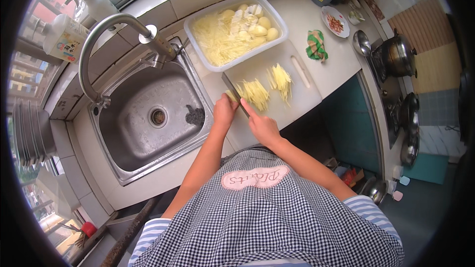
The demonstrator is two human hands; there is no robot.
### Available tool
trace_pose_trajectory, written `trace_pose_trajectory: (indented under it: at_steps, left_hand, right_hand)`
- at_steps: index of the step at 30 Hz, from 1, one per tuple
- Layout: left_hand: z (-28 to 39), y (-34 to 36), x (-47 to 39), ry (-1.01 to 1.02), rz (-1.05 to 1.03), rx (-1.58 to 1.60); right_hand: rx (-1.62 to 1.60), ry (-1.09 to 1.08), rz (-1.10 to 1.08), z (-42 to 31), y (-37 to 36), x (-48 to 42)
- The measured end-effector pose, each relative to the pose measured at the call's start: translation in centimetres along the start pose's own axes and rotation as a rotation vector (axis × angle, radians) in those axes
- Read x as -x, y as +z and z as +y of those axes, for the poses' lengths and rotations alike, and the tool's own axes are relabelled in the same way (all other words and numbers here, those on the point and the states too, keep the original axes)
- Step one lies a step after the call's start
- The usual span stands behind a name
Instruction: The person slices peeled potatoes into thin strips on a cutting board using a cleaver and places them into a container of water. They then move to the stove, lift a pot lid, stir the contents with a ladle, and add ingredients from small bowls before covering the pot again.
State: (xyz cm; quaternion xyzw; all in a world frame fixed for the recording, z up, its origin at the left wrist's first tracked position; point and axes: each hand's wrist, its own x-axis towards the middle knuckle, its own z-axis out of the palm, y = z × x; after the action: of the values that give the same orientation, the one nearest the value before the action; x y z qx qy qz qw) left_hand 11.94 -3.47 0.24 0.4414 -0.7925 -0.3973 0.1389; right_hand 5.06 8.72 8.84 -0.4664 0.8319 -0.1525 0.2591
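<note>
My right hand (262, 126) grips a kitchen knife (234, 94), its forefinger laid along the blade, which stands over the white cutting board (310, 98). Left of the blade, my left hand (224, 113) holds a piece of peeled potato (232, 95) against the board with curled fingers. Just right of the knife lies a pile of potato shreds (256, 94), and a second pile of shreds (281, 81) lies beyond it. Behind the board, a clear plastic tub (237, 63) holds more shreds and several whole peeled potatoes (258, 30) in water.
A steel sink (130, 133) with a curved faucet (86, 59) and a dark scouring pad (195, 115) is at left. A green and tan cloth (315, 46) and a plate of chopped food (335, 22) lie at right, near a ladle (362, 43) and a pot (397, 55).
</note>
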Motion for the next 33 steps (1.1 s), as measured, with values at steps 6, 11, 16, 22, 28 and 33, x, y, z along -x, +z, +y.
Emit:
trace_pose_trajectory:
  at_steps: [6,11,16,22,28,33]
  left_hand:
    - [-0.6,0.3,0.2,0.013,0.009,0.023]
    - [0.0,-0.4,0.7,-0.049,-0.043,-0.084]
    - [0.5,-1.1,1.1,-0.098,-0.109,-0.161]
    - [0.4,-1.1,1.1,-0.082,-0.062,-0.163]
    - [0.3,-0.9,1.3,-0.067,-0.063,-0.188]
    - [-0.5,-0.5,1.1,-0.02,-0.064,-0.284]
  right_hand:
    - [-0.038,-0.044,0.06,0.3,0.6,-0.4]
    - [0.0,-0.009,0.014,-0.2,0.4,0.0]
    - [-0.043,-0.045,0.011,-0.1,0.2,0.2]
    - [-0.062,-0.073,0.067,0.0,0.8,-0.9]
    - [0.005,-0.031,0.021,-0.3,0.9,-0.6]
    - [-0.042,-0.038,0.011,-0.5,0.4,-0.4]
